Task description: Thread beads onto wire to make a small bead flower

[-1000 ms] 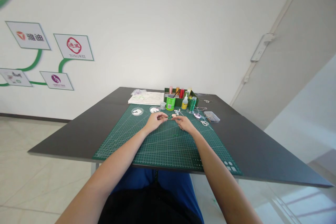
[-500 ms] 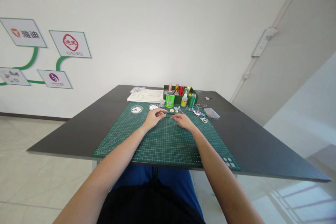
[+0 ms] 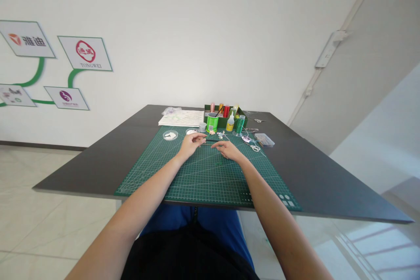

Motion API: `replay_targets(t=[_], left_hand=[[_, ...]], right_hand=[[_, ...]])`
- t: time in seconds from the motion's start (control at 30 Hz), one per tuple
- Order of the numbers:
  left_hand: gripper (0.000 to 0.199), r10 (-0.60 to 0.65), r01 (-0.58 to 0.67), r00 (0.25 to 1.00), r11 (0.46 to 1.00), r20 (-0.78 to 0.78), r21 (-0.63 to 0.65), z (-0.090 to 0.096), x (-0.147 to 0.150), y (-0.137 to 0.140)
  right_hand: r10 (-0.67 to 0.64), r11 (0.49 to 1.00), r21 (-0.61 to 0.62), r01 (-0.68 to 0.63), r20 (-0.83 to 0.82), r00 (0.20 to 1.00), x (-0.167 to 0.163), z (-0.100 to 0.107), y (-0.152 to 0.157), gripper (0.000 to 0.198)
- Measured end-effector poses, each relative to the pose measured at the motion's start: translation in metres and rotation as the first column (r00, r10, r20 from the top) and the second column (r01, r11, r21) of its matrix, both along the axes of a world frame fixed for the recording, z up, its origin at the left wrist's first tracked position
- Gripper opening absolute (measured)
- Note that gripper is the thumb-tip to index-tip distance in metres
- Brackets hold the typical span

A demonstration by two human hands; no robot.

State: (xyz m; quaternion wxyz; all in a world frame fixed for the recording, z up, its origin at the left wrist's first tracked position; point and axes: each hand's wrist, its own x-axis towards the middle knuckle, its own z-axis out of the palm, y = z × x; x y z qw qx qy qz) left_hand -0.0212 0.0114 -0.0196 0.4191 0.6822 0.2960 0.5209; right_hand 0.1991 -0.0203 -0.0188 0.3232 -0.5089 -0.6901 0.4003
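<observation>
My left hand is above the far half of the green cutting mat, its thumb and fingers pinched on a thin wire-like strand. This strand runs across to the fingertips of my right hand, which are closed at its other end. Just beyond the fingers shows a thin dark stick; whether it is touched I cannot tell. Small pale flower-like pieces lie behind the hands. Two shallow clear dishes sit left of them, one dish with white contents and something dark.
Behind the mat stand a bright green can, a yellow-labelled glue bottle, a green thread spool and a dark green box of spools. White-handled scissors and a clear case are at right, white sheets at back left.
My hands have hardly moved; the right fingertips have shifted slightly left. The dark stick between them shows more clearly. The whole view has tilted a little.
</observation>
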Motion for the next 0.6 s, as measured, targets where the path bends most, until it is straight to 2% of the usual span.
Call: replay_targets(t=[0.37, 0.6], left_hand=[[0.029, 0.167, -0.166, 0.986, 0.985, 0.017, -0.037, -0.0054, -0.0068, 0.0095], [0.028, 0.225, -0.226, 0.974, 0.973, -0.023, -0.042, -0.004, -0.0098, 0.0094]], right_hand=[[0.098, 0.995, 0.0, -0.098, 0.008, 0.995, -0.0008, 0.0048, -0.0047, 0.034], [0.151, 0.988, -0.032, -0.152, -0.038, 0.988, -0.0005, 0.0037, -0.0037, 0.033]])
